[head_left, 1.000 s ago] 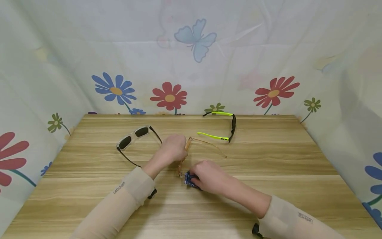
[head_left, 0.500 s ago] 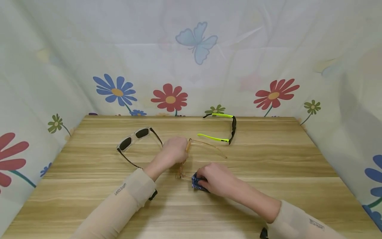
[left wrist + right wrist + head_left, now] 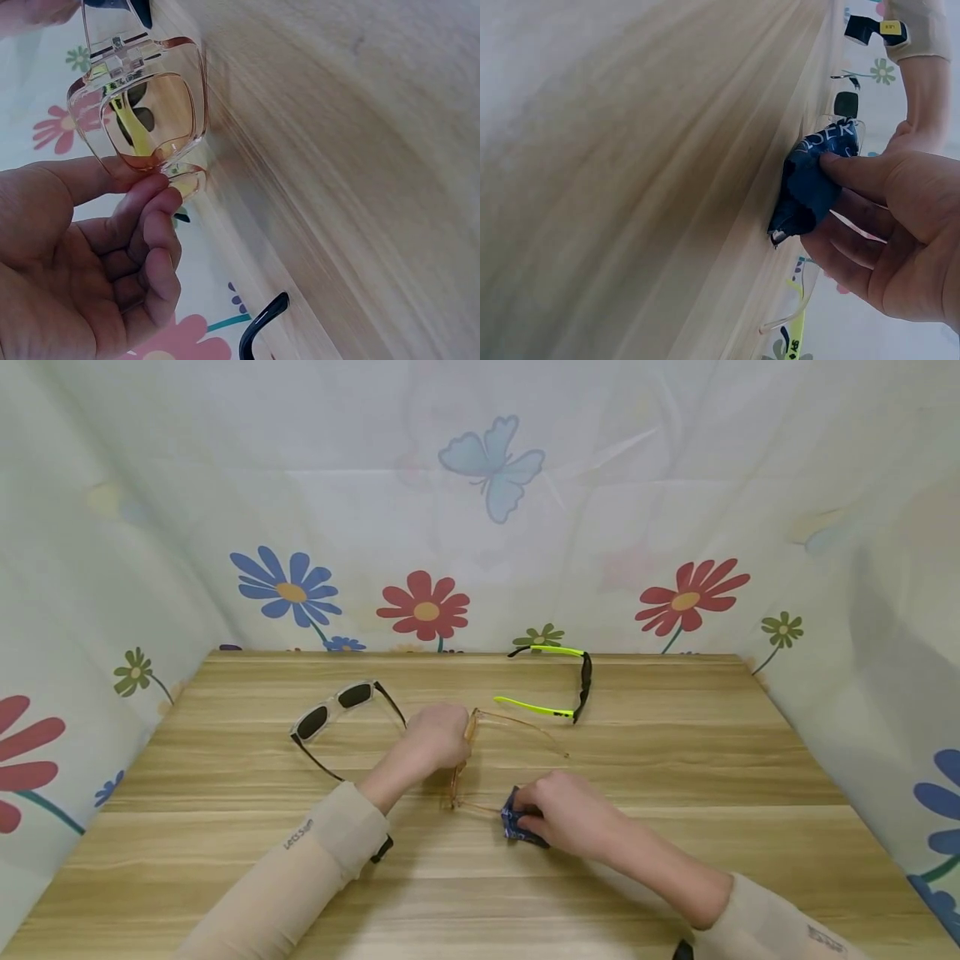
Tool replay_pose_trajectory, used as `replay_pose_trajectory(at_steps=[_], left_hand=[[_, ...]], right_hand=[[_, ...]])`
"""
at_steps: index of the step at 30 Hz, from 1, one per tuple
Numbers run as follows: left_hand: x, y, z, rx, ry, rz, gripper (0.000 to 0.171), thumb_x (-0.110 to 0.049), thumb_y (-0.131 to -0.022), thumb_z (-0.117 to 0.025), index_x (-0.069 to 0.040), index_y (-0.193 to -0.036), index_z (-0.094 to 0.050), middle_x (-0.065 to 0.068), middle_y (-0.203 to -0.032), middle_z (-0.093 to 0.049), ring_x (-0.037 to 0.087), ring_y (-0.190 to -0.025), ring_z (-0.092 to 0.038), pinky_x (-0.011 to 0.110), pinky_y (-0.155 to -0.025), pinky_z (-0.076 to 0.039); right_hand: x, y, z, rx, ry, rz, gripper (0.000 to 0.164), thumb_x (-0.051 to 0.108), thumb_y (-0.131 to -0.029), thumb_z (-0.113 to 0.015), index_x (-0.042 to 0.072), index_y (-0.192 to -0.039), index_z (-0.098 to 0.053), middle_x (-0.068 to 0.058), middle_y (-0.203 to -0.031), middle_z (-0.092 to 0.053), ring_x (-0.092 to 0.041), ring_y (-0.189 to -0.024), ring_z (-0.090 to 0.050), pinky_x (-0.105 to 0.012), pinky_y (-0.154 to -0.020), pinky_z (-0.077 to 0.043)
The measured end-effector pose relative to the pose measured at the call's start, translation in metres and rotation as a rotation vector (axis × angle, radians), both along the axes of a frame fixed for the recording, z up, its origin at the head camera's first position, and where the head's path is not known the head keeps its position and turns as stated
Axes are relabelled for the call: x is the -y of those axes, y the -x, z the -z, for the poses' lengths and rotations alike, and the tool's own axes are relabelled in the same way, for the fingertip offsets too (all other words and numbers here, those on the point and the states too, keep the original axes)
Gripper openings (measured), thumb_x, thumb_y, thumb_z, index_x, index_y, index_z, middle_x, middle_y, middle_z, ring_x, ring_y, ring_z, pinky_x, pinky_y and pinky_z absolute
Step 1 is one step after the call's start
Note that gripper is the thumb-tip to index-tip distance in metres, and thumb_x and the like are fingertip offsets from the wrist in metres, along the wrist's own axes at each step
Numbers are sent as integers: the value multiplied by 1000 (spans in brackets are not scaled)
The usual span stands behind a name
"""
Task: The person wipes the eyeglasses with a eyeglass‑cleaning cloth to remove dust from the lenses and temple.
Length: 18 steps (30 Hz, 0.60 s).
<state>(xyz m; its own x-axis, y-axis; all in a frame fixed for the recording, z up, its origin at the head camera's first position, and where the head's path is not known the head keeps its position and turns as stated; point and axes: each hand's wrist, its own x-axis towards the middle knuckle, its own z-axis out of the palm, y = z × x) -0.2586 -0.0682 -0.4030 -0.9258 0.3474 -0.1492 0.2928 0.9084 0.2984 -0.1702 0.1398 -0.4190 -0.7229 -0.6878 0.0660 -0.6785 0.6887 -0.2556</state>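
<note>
My left hand [image 3: 437, 737] pinches a pair of clear, amber-tinted glasses [image 3: 196, 97] at the bridge between thumb and fingertips. The frame stands on its edge with both temples unfolded toward the right. My right hand [image 3: 566, 810] grips a dark blue cloth [image 3: 810, 187] with white lettering, wrapped over the end of the nearer temple [image 3: 480, 807]. The thumb lies on the cloth's near face in the right wrist view. The far temple [image 3: 525, 724] extends free toward the right.
Sunglasses with a clear frame and dark temples [image 3: 332, 708] lie at the left. Black sunglasses with neon-yellow temples [image 3: 586, 681] lie at the back. Everything rests on a wood-grain table [image 3: 675, 760], with a flowered curtain [image 3: 600, 527] behind and at both sides.
My right hand has slid the cloth rightward along the near temple, from close to the hinge out to its end. My left hand keeps its hold, nearly still.
</note>
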Motion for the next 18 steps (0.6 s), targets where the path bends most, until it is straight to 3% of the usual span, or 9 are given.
replay_pose_trajectory(at_steps=[18], left_hand=[[1,1,2,-10,11,4,37,-8,-87,-72,-14,-60,-48,-3,-53,-39,12,-48,-38,26,-44,-32]], right_hand=[[-19,1,-1,67,11,36,10,9,-88,-82,15,-85,-75,10,-79,-68,0,-67,-54,-24,-59,-46]])
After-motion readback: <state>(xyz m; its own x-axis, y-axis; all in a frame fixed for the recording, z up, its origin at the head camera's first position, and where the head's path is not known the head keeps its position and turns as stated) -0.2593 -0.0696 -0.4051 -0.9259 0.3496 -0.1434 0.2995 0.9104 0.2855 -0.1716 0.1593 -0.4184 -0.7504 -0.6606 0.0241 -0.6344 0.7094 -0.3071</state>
